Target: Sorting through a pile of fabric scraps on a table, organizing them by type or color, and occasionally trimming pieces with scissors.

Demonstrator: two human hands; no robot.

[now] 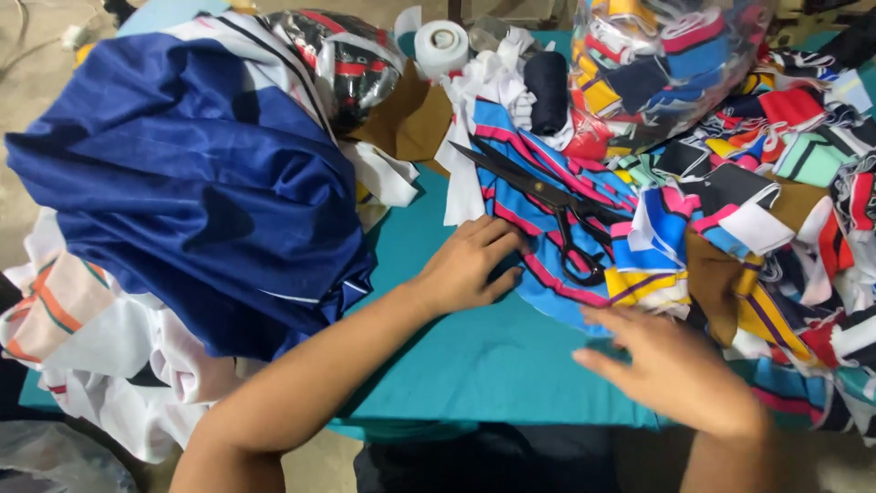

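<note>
My left hand (467, 263) lies flat on the teal table (474, 356), its fingertips touching the edge of a blue, pink and black striped fabric piece (538, 196). Black scissors (547, 205) lie on that piece, blades pointing up-left, just right of my left fingers. My right hand (671, 365) hovers with fingers spread over the lower edge of the striped fabric, slightly blurred, holding nothing.
A large heap of dark blue cloth (192, 183) fills the left. Many multicoloured fabric scraps (785, 210) pile up at the right. A clear plastic bag of scraps (657, 55), a white tape roll (442, 46) and brown paper (411, 114) lie at the back.
</note>
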